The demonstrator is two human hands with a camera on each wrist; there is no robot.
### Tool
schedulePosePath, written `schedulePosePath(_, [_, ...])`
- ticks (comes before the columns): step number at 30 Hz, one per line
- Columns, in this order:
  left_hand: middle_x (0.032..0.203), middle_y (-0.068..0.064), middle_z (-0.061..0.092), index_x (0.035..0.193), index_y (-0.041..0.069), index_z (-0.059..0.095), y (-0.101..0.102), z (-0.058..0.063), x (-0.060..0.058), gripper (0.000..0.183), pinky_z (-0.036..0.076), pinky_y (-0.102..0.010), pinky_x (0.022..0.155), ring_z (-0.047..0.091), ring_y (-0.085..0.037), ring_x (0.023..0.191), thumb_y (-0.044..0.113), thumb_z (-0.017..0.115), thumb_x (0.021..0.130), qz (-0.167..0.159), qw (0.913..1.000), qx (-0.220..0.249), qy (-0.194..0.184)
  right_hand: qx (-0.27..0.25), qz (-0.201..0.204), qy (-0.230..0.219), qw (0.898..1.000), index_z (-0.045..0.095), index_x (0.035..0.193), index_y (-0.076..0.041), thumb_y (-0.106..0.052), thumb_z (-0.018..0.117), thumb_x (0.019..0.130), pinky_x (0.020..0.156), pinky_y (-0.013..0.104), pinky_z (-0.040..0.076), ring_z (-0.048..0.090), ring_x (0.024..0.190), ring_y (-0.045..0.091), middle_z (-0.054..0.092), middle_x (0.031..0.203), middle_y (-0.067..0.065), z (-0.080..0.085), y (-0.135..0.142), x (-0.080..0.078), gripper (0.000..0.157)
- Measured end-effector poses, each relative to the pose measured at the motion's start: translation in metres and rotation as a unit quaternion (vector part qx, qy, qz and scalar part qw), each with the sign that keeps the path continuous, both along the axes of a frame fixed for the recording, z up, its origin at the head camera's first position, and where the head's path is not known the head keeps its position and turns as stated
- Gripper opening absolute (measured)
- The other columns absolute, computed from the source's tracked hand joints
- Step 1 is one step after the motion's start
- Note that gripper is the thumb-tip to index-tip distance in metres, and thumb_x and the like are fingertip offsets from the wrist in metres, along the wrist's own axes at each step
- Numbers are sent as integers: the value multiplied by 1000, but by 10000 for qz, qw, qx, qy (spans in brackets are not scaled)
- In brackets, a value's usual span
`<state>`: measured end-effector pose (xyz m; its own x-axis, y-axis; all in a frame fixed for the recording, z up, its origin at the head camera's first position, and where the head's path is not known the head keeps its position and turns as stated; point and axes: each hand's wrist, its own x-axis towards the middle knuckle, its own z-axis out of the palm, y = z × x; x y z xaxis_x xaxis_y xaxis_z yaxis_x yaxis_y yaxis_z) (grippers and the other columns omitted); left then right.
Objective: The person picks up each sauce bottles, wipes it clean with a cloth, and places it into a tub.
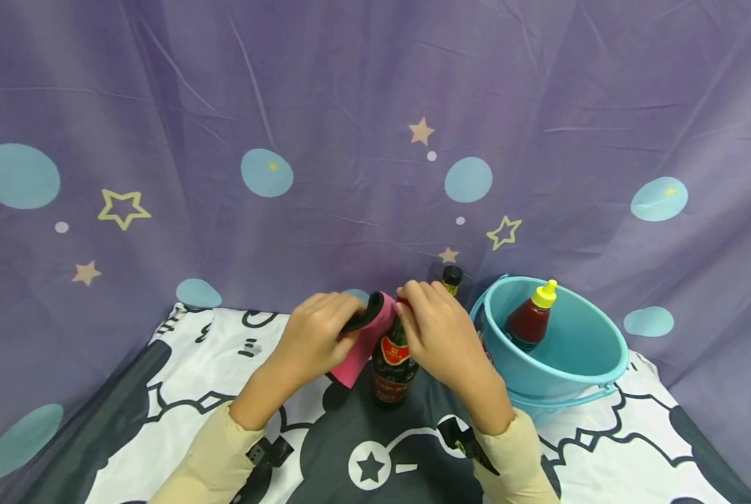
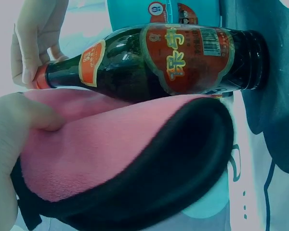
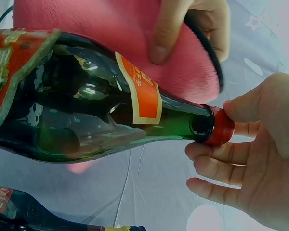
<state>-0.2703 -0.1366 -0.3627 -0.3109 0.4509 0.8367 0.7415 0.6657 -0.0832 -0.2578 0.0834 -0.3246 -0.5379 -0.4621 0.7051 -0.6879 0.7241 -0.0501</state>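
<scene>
A dark green glass bottle (image 1: 392, 378) with red labels stands on the patterned cloth in front of me. My right hand (image 1: 444, 336) pinches its red cap (image 3: 222, 126) between thumb and fingers. Beside the bottle, my left hand (image 1: 315, 336) holds a pink cleaning cloth (image 2: 111, 144) with black edging, thumb on the pink side. The pink cloth hangs folded, close against the bottle's side in the left wrist view. Whether the two touch, I cannot tell.
At the right stands a light blue bucket (image 1: 558, 388) with a yellow-capped bottle (image 1: 529, 323) of dark red liquid inside. Another dark bottle (image 1: 453, 275), yellow at the neck, is behind my right hand. A purple curtain (image 1: 350, 84) hangs at the back.
</scene>
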Motion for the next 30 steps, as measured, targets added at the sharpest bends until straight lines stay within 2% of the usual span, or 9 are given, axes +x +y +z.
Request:
schedulePosePath(4, [103, -9, 74, 102, 3, 66, 3, -2, 0, 29, 57, -39, 83, 71, -24, 90, 1, 75, 74, -123, 9991, 287, 271, 31, -48, -30, 10000, 60, 106, -9, -18, 56, 103, 67, 32, 42, 50, 74, 19, 59, 83, 2, -1, 0, 0, 11])
schedulePosePath(10, [107, -11, 74, 101, 1, 66, 9, -7, -3, 28, 58, -40, 86, 72, -26, 96, -1, 75, 74, -566, 9957, 522, 524, 79, -92, -53, 9999, 60, 106, -9, -19, 57, 102, 66, 31, 41, 49, 74, 19, 57, 82, 1, -1, 1, 1, 11])
schedulePosePath(21, [102, -7, 75, 97, 5, 69, 14, -11, -3, 26, 57, -38, 84, 72, -22, 94, -7, 65, 73, -971, 9933, 542, 318, 77, -38, -109, 9999, 60, 108, -8, -19, 57, 103, 67, 30, 42, 49, 74, 18, 61, 86, 2, 0, 1, 0, 13])
schedulePosePath(25, [101, -5, 76, 97, 7, 71, 14, -13, -4, 30, 57, -36, 86, 72, -20, 95, -10, 64, 73, -1240, 9896, 723, -141, 70, -34, -129, 9999, 61, 109, -8, -19, 57, 103, 68, 30, 44, 51, 75, 18, 63, 88, 3, 0, 1, 1, 13])
schedulePosePath(30, [100, -2, 76, 97, 9, 72, 14, -13, -3, 28, 57, -31, 89, 71, -17, 95, -8, 74, 76, -1470, 9767, 1192, -1016, 58, -41, -146, 9999, 61, 110, -8, -19, 57, 103, 68, 31, 44, 52, 76, 19, 64, 90, 3, 1, 1, 0, 14])
